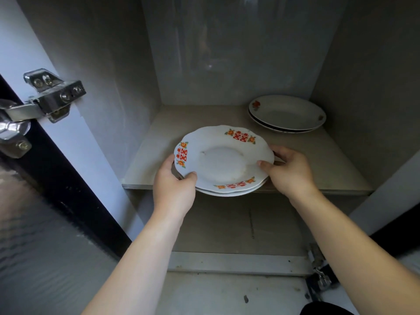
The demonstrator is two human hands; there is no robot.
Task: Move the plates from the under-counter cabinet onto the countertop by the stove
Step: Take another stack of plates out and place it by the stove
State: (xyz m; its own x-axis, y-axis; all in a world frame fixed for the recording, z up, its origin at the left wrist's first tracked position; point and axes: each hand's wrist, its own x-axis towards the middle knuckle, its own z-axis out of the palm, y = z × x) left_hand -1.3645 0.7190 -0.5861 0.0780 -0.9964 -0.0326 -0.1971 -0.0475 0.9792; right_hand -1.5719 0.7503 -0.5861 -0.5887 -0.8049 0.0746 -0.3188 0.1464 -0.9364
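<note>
A small stack of white plates with red characters and orange flowers (pixel 223 160) sits at the front of the cabinet shelf (pixel 145 160), jutting over its edge. My left hand (pixel 173 187) grips the stack's left rim, thumb on top. My right hand (pixel 289 171) holds the right rim, thumb on the top plate and fingers under it. A second stack of deeper white plates with a red flower (pixel 287 113) rests at the back right of the shelf.
The cabinet door with a frosted panel (pixel 45 223) stands open on the left, its metal hinge (pixel 45 98) sticking into the opening. A lower compartment (pixel 238 223) lies under the shelf. Grey cabinet walls close in on both sides.
</note>
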